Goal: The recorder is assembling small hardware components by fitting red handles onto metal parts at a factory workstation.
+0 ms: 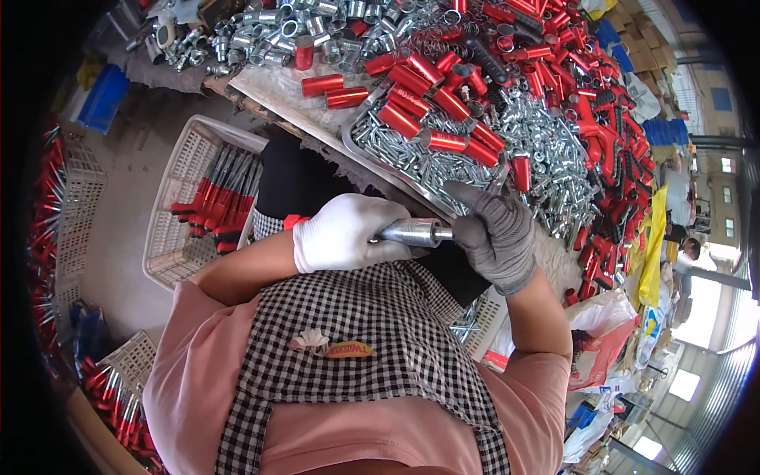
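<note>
My left hand (348,232), in a white glove, is closed round a shiny silver metal tube (416,232) held level in front of my apron. From the tube's right end sticks out a thin metal rod (445,234). My right hand (500,241), in a grey glove, pinches the rod's outer end; its tip is hidden by the fingers. Just beyond my hands, a metal tray (348,136) on the workbench holds many small screws (408,162). Several red metal sleeves (409,101) lie on top of the screws.
Loose silver collars (317,28) cover the bench's far left, and red handles (606,150) pile up on its right. Left of my lap stands a white crate (162,229) holding red-handled tools. A blue bin (104,96) and more baskets (79,206) are farther left. Bags (606,332) sit at right.
</note>
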`<state>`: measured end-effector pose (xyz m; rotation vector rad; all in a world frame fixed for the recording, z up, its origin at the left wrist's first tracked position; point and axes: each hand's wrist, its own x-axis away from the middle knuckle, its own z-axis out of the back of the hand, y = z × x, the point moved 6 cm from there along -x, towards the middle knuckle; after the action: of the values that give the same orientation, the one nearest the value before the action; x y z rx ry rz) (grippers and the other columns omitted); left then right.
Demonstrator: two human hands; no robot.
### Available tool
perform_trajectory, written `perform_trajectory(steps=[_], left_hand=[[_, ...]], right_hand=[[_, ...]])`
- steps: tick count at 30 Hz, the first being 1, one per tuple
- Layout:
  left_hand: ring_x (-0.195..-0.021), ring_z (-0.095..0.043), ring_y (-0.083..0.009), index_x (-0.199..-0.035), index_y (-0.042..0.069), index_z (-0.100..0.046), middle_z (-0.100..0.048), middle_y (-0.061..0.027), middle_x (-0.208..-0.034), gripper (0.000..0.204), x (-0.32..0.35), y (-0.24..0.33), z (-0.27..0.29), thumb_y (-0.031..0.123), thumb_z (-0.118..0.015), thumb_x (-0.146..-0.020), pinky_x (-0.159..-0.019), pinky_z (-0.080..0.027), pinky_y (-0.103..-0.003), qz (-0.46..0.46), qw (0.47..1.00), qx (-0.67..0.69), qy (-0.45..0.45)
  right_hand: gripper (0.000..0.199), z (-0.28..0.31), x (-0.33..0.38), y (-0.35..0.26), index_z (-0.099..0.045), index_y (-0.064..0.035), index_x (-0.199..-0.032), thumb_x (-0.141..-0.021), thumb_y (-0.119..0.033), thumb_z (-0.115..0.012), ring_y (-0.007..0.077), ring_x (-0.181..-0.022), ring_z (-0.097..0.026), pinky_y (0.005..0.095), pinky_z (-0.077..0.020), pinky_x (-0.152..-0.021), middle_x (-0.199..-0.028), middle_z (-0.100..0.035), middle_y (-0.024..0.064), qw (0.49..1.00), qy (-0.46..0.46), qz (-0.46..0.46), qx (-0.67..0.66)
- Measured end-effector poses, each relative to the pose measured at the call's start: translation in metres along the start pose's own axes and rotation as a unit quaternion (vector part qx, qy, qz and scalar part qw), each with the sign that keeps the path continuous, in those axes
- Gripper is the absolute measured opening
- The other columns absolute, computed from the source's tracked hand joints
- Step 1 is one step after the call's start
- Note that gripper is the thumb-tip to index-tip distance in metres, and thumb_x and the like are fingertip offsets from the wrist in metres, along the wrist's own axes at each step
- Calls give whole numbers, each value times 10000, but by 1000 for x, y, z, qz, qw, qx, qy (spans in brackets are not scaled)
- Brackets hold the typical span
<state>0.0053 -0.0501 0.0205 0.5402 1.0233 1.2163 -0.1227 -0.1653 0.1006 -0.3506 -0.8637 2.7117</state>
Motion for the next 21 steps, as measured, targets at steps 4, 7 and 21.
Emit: perform_trajectory(steps=[4,7,21], left_hand=[[-758,-677,-348,-1015,31,-667,-678,-160,-845,396,1,-3,-1,325,-785,-778,-680,-541,-419,-6,1000,11,3],[-740,-676,-350,-1010,30,-667,-672,-161,-817,403,0,-3,-5,328,-793,-769,-672,-542,-420,7,1000,-19,-7],[-770,-664,-358,-1023,16,-655,-666,-160,-857,432,-5,0,-18,274,-815,-716,-683,-535,-424,-22,998,11,-58]], right_hand=[[642,6,-4,-31,-609,-15,-1260,-722,-299,-816,266,-920,-703,381,-544,-829,-1039,-710,149,990,1,119,75],[651,-3,-1,-31,-618,-50,-1255,-714,-344,-830,260,-821,-688,398,-528,-811,-915,-702,91,980,11,173,101],[530,-18,20,-17,-681,-131,-1132,-639,-199,-864,251,-807,-675,369,-539,-733,-1000,-703,44,980,-18,184,72]])
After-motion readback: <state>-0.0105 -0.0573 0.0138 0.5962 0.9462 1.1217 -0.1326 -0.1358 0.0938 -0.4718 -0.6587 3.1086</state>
